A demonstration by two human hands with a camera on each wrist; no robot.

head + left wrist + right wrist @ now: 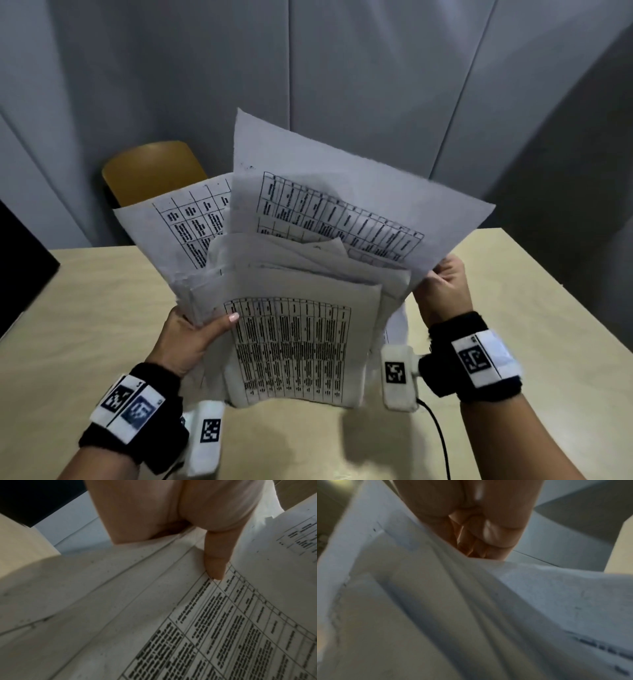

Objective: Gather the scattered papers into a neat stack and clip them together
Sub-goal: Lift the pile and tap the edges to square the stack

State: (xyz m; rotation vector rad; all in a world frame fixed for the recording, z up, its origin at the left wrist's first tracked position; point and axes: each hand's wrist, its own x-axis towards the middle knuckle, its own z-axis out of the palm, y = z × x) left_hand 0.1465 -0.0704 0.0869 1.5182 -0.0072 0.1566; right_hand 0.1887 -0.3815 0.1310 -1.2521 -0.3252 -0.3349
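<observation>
A loose bundle of white papers (pixel 294 346) printed with black tables stands on edge on the table, its sheets fanned out unevenly at the top. My left hand (pixel 191 337) grips the bundle's left edge, thumb lying across the front sheet (pixel 214 566). My right hand (pixel 442 291) holds the right edge, fingers curled round the sheets (pixel 481 538). The tallest sheet (pixel 342 192) leans right at the back. No clip shows in any view.
The light wooden table (pixel 85 308) runs out to both sides and toward me. A yellow-brown chair back (pixel 150 171) stands behind its far edge against grey wall panels. A dark object (pixel 20 267) sits at the left edge. A black cable (pixel 442 435) trails from my right wrist.
</observation>
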